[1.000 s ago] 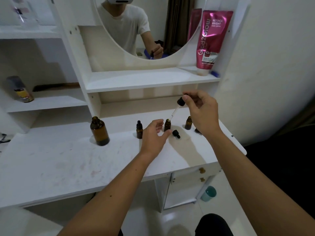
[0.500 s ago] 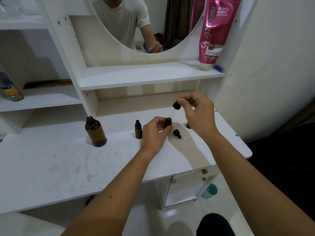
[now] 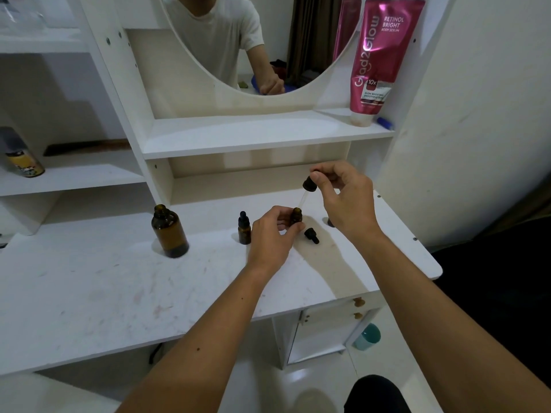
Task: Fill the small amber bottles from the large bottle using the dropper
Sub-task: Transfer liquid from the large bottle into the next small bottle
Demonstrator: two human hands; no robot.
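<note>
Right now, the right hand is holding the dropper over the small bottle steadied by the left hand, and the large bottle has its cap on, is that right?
Not quite: the head view shows the large bottle open, without a cap. The right hand does hold the dropper over the small bottle steadied by the left hand.

White vanity desk [image 3: 89, 293] w/ shelves [image 3: 262, 135] & round mirror [image 3: 238, 40] — plain white wall [image 3: 483, 99] on right, glossy pale floor [image 3: 322, 391] below.

The right hand [image 3: 346, 201] holds the dropper [image 3: 307, 190] tilted over a small amber bottle [image 3: 296, 215] pinched by the left hand [image 3: 272, 236].
</note>
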